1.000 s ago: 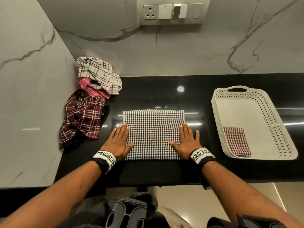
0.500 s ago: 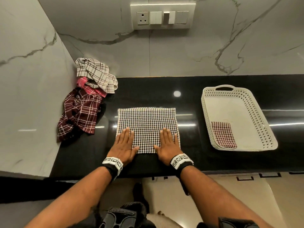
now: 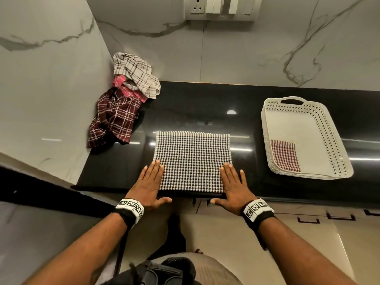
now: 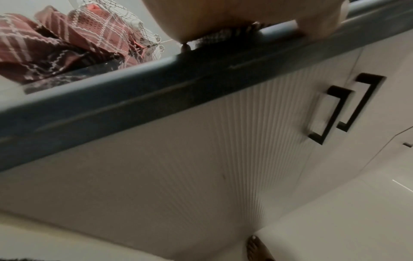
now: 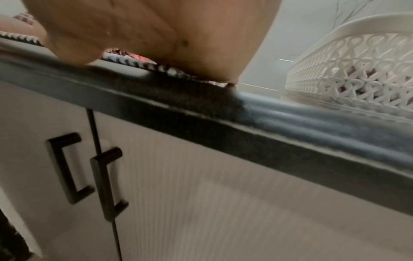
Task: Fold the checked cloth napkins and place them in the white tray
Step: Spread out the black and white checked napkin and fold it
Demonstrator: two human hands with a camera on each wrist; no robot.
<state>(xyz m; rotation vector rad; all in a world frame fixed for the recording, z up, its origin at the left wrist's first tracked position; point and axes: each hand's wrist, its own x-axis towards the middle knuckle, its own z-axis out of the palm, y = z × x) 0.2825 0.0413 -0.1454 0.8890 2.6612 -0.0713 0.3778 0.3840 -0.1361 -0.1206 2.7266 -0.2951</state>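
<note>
Now you are pressing both flat, spread hands, left hand (image 3: pixel 148 184) and right hand (image 3: pixel 236 185), on the black-and-white checked cloth napkin (image 3: pixel 192 159); probably flattening it for folding.

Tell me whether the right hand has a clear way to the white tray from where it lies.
Probably yes. The right hand lies flat on the black-and-white napkin's right edge, and only bare black counter separates it from the white tray on its right.
</note>
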